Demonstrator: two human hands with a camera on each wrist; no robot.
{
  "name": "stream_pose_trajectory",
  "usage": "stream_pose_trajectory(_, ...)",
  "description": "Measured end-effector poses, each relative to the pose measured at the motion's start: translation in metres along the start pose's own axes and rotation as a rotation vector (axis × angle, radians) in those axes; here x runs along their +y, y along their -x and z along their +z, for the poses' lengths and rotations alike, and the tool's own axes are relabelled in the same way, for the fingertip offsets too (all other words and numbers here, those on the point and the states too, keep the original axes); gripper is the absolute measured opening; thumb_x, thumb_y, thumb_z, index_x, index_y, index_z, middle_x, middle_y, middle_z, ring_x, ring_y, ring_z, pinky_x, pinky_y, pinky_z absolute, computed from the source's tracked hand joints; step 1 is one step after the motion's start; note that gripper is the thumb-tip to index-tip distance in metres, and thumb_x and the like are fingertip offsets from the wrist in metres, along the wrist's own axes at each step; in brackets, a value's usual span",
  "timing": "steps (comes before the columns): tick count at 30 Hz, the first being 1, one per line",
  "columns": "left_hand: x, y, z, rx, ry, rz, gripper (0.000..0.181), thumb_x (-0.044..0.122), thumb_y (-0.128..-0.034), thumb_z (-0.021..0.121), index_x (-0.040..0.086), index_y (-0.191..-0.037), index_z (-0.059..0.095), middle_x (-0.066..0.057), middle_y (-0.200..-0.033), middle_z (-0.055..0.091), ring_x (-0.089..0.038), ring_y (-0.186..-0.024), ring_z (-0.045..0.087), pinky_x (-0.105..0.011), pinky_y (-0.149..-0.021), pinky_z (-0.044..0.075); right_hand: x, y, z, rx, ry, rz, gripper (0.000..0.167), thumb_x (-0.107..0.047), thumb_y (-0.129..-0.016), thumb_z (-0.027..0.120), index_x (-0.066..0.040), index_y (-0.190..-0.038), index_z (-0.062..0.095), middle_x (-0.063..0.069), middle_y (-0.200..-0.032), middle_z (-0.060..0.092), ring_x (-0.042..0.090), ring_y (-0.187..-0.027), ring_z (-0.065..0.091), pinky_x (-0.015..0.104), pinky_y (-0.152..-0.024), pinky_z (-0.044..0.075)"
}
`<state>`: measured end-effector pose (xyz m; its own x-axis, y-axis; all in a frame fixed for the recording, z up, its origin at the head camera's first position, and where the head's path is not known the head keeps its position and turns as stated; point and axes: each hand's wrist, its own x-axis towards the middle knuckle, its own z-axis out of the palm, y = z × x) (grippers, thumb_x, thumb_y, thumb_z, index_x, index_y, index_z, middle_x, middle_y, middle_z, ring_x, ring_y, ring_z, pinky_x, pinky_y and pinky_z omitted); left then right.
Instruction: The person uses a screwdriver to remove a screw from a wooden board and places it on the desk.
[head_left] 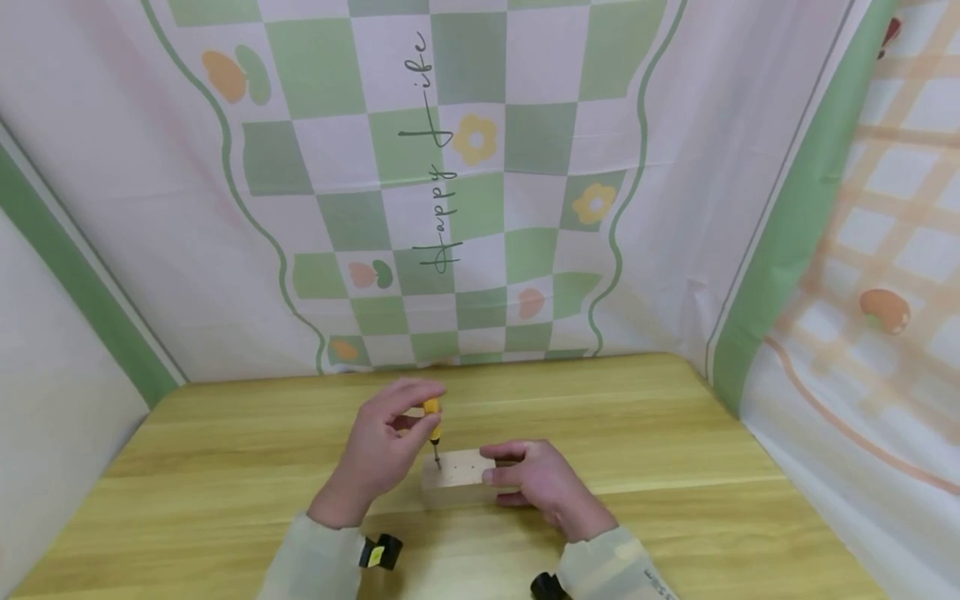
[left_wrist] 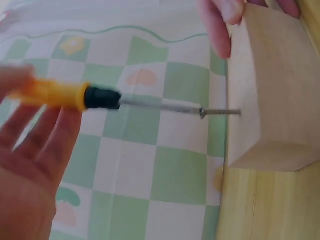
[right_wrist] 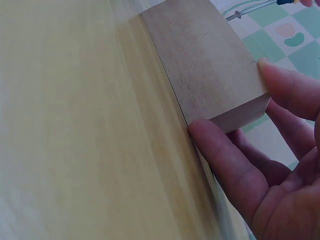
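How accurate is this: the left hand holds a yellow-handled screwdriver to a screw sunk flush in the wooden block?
Not flush: the left wrist view shows the screw standing out of the wooden block. The left hand does hold the yellow-handled screwdriver to it.

From here I see a smooth, matt wooden block, metal screw, plastic screwdriver handle and wood-grained tabletop.
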<state>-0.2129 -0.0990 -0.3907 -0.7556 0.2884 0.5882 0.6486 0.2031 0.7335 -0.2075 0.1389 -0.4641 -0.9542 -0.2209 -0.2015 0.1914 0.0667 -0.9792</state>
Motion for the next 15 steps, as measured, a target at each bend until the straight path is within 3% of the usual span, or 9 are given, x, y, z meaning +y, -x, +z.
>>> stream_pose_trajectory(3, 0.0011, 0.0011, -0.0053, -0.093, 0.109, -0.036, 0.036, -0.004, -0.095, 0.063, 0.012, -0.127, 0.069, 0.0, -0.122, 0.067, -0.023, -0.105, 0.066, -0.035, -0.078, 0.059, -0.0003, 0.0, 0.0003, 0.0, 0.004, 0.001, 0.041, -0.007, -0.084, 0.08, -0.001, -0.123, 0.068, 0.017, -0.134, 0.058, 0.025, -0.099, 0.066, 0.044, -0.078, 0.059)
stream_pose_trajectory(6, 0.0013, 0.0008, -0.0078, -0.118, 0.158, -0.085, 0.035, -0.004, -0.0967, 0.061, 0.012, -0.126, 0.07, -0.005, -0.118, 0.069, -0.024, -0.102, 0.068, -0.037, -0.082, 0.058, -0.0002, -0.0003, 0.0003, 0.0, 0.006, 0.001, 0.041, -0.007, -0.084, 0.08, -0.001, -0.123, 0.068, 0.017, -0.134, 0.058, 0.025, -0.099, 0.066, 0.043, -0.078, 0.059)
stream_pose_trajectory(9, 0.0006, -0.0005, -0.0071, -0.08, 0.125, -0.107, 0.034, -0.004, -0.0954, 0.062, 0.014, -0.123, 0.072, -0.007, -0.113, 0.071, -0.02, -0.097, 0.07, -0.034, -0.081, 0.058, -0.0002, -0.0004, 0.0001, -0.001, 0.007, 0.0, 0.041, -0.007, -0.085, 0.079, -0.001, -0.123, 0.068, 0.017, -0.135, 0.057, 0.025, -0.099, 0.065, 0.043, -0.078, 0.059)
stream_pose_trajectory(15, 0.0019, -0.0015, -0.0019, 0.036, 0.004, -0.073, 0.032, -0.003, -0.0902, 0.069, 0.012, -0.118, 0.075, -0.005, -0.102, 0.072, -0.015, -0.085, 0.069, -0.03, -0.073, 0.059, -0.0005, -0.0003, 0.0004, -0.006, 0.012, 0.002, 0.041, -0.007, -0.085, 0.079, -0.001, -0.124, 0.068, 0.017, -0.135, 0.057, 0.025, -0.1, 0.066, 0.043, -0.079, 0.059)
